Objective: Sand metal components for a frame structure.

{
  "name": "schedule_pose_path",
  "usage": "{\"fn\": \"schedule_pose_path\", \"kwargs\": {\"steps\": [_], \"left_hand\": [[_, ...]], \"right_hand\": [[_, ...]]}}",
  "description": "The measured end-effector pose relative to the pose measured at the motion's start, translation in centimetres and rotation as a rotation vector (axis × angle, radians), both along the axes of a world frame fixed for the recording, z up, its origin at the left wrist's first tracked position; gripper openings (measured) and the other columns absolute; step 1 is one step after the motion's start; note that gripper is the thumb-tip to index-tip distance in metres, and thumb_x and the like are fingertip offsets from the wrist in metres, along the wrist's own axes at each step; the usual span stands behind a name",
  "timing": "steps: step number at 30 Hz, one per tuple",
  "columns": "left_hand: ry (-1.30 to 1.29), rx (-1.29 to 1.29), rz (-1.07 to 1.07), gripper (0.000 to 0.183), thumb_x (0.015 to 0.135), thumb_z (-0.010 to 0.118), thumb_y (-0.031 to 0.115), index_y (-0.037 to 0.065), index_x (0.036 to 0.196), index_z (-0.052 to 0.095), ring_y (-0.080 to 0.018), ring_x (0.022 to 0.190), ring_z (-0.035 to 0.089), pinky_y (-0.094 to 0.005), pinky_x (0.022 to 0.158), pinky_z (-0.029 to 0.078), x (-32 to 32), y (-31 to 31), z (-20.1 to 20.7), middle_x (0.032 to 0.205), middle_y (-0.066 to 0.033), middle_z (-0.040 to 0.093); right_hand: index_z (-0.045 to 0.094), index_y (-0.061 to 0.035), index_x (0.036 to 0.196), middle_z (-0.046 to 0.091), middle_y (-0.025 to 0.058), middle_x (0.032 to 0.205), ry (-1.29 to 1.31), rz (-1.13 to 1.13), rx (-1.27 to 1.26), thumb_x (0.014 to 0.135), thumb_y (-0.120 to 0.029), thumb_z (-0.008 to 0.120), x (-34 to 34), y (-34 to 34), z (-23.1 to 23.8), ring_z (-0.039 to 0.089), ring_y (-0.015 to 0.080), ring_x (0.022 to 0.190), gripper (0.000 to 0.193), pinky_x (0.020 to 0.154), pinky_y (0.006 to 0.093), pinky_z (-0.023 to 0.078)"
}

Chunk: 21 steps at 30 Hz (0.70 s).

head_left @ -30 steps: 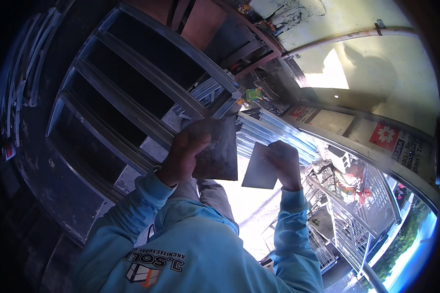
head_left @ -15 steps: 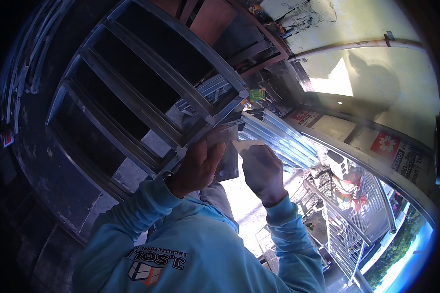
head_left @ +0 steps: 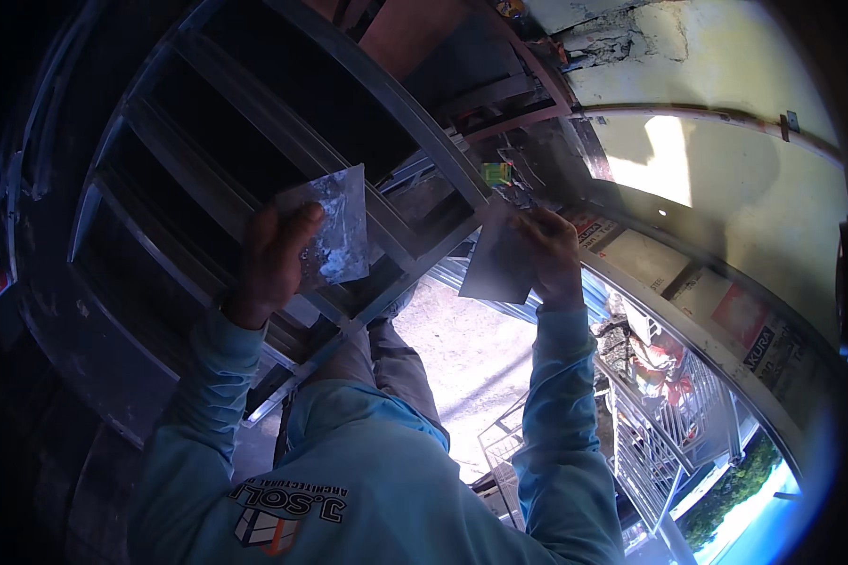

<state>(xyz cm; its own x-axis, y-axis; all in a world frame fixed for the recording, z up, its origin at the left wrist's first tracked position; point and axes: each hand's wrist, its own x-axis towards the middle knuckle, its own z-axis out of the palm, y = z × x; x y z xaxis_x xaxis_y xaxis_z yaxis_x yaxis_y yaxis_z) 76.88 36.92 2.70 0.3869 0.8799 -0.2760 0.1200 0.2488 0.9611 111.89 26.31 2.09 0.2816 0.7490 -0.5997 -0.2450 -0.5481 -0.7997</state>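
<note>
My left hand (head_left: 278, 250) is closed on a thin, square metal plate (head_left: 347, 226), thumb across its face. Pale, whitish paste is smeared over that face. Closed over the edge of another flat plate, my right hand (head_left: 554, 252) holds this plain, dark grey sheet (head_left: 496, 262) tilted downward. The two plates are well apart. Just beyond and below my hands lies a slatted metal frame (head_left: 432, 256), partly covered by the left plate.
Ridged metal sheets (head_left: 513, 306) lie under my right hand. A yellowish wall (head_left: 735, 151) stands at the right, with printed boards (head_left: 645, 250) along its foot. White metal grilles (head_left: 650, 452) lean at the lower right. A small green packet (head_left: 497, 173) sits beyond the frame's corner.
My hands were close together with the plates touching or overlapping; now they are spread apart. The left has moved left and up, the right to the right and up. The left plate's smeared face now shows.
</note>
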Motion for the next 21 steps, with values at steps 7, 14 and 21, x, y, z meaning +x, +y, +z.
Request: {"fn": "schedule_pose_path", "kwargs": {"steps": [7,14,21], "left_hand": [[0.019,0.001,0.038,0.039,0.101,0.06,0.036,-0.003,0.107,0.064,-0.0168,0.08,0.064,-0.0331,0.07,0.05,1.5,0.4,-0.7,0.088,-0.0087,0.065],[0.003,-0.161,0.033,0.04,0.098,0.064,0.035,-0.002,0.112,0.066,-0.0156,0.09,0.061,-0.0332,0.081,0.048,1.8,0.6,-1.2,0.097,-0.0074,0.067],[-0.018,-0.054,0.023,0.036,0.102,0.06,0.032,-0.003,0.108,0.063,-0.0155,0.081,0.064,-0.0319,0.071,0.051,1.8,0.7,-1.7,0.09,-0.0079,0.066]], "right_hand": [[0.073,0.0053,0.098,0.073,0.0092,0.084,-0.03,0.027,-0.035,0.086,-0.01,0.079,-0.9,1.3,-0.2,0.069,0.0127,0.072,0.021,0.065,0.0256,0.055],[0.074,0.0031,0.093,0.074,0.007,0.081,-0.537,0.214,0.091,0.084,-0.01,0.081,-0.4,0.8,0.0,0.067,0.0095,0.071,0.018,0.065,0.0246,0.053],[0.07,0.0038,0.086,0.069,0.0063,0.076,-0.501,0.147,0.055,0.088,-0.008,0.073,-1.8,0.9,1.5,0.065,0.0117,0.067,0.013,0.061,0.0268,0.05]]}}
